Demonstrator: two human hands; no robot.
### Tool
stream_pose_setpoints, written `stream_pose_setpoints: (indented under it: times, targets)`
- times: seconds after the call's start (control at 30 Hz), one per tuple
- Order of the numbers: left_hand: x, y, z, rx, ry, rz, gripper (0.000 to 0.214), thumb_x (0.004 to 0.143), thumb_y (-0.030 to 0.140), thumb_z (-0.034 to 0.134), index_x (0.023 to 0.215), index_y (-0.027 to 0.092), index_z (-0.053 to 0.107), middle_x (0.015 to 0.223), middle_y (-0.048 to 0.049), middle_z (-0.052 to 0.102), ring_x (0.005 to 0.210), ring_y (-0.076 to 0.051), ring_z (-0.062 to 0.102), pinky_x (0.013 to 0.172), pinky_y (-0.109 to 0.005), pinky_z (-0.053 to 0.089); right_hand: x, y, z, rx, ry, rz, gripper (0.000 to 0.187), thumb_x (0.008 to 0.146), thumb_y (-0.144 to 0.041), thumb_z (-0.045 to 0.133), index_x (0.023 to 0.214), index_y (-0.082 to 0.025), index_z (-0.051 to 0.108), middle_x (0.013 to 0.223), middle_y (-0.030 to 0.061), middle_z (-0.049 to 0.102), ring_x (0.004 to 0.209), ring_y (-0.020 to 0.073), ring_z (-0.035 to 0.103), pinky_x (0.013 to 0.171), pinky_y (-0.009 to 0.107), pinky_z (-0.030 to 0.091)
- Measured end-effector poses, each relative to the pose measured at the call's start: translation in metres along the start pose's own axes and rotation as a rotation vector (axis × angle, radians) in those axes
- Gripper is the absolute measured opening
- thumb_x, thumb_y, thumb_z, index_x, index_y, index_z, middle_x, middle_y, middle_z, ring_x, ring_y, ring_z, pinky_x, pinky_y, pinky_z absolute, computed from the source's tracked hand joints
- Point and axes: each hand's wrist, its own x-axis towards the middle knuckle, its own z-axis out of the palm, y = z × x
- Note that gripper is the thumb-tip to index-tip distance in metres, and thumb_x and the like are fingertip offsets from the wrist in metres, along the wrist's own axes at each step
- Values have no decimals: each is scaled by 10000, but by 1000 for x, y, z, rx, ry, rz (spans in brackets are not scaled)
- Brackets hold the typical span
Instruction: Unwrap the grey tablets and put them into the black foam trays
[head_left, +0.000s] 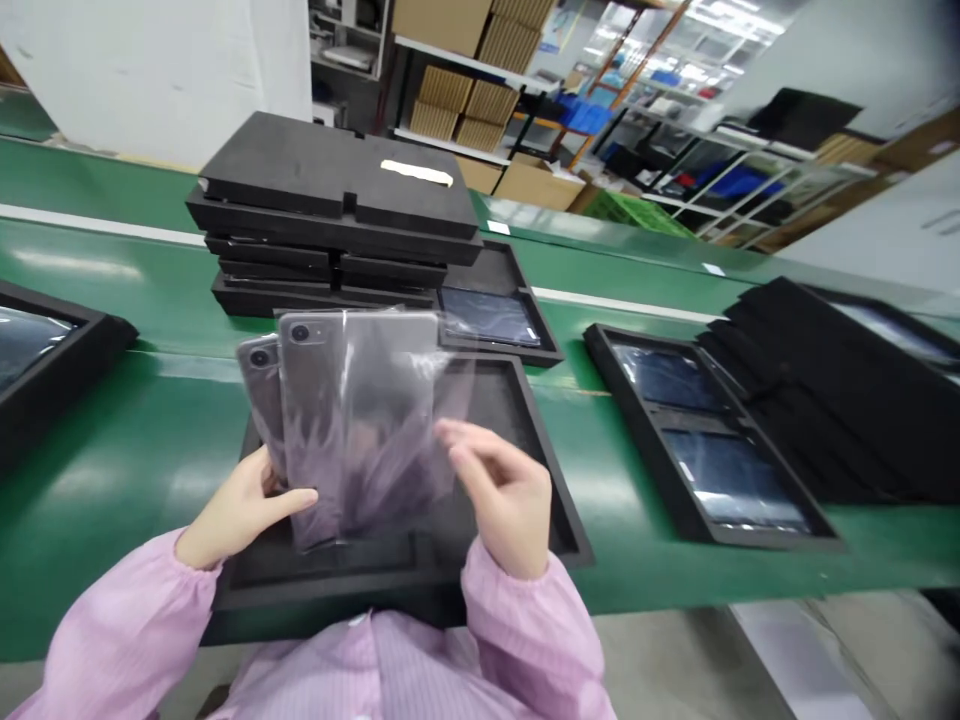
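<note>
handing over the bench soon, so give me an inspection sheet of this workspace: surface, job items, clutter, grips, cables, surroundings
surface: glossy green bench, pale stripe along it
job's things: two grey tablets, camera sides showing, held over an open black tray; clear film over the front one
clutter: tall stack of black trays behind, light strip on top; two-tablet tray and another dark stack to the right
grips: left grip holds both tablets; right grip is at the film, whether pinching cannot be told
cables: nothing seen
surroundings: shelves with cardboard boxes, white panel, green crate
</note>
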Motion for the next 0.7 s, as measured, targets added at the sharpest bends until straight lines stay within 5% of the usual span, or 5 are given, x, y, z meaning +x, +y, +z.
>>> stream_pose_setpoints:
  times: [0.07, 0.17, 0.3, 0.5, 0.7]
  targets:
    - [0, 0, -1, -18, 5, -18, 489, 671, 375, 841, 1068, 179, 632, 1170, -111, 725, 1091, -288, 681, 928, -346, 567, 3, 20, -8, -59, 119, 150, 235, 817, -338, 721, 1002, -197, 755, 1055, 113, 770, 1003, 268, 739, 939, 447, 589]
    - [0, 2, -2, -10, 15, -42, 520, 647, 381, 857, 1071, 181, 631, 1196, -122, 718, 1114, -297, 674, 943, -344, 564, -5, 44, -6, -74, -68, 314, 508, 732, -375, 782, 1186, -177, 670, 1210, 143, 714, 1100, 288, 700, 997, 467, 550]
    - [0, 4, -3, 49, 32, -43, 554, 591, 363, 890, 1048, 171, 641, 1135, -126, 740, 1048, -307, 700, 885, -352, 587, -20, 54, 2, -186, -264, 372, 336, 720, -325, 781, 1006, -179, 681, 1018, 89, 766, 972, 265, 726, 948, 444, 558]
    - [-1, 1, -5, -19, 209, -52, 522, 436, 356, 947, 848, 161, 692, 884, -92, 786, 868, -296, 733, 751, -320, 614, -17, 42, -9, 218, -138, 481, 359, 642, -392, 829, 899, -178, 700, 894, 62, 782, 862, 237, 743, 826, 357, 590]
    - [-9, 11, -1, -379, 432, -79, 341, 576, 314, 889, 828, 206, 686, 726, 44, 767, 624, -193, 709, 539, -246, 590, -7, 8, -86, 196, 143, 526, 439, 552, -434, 870, 879, -188, 708, 795, 69, 778, 752, 271, 747, 728, 404, 601]
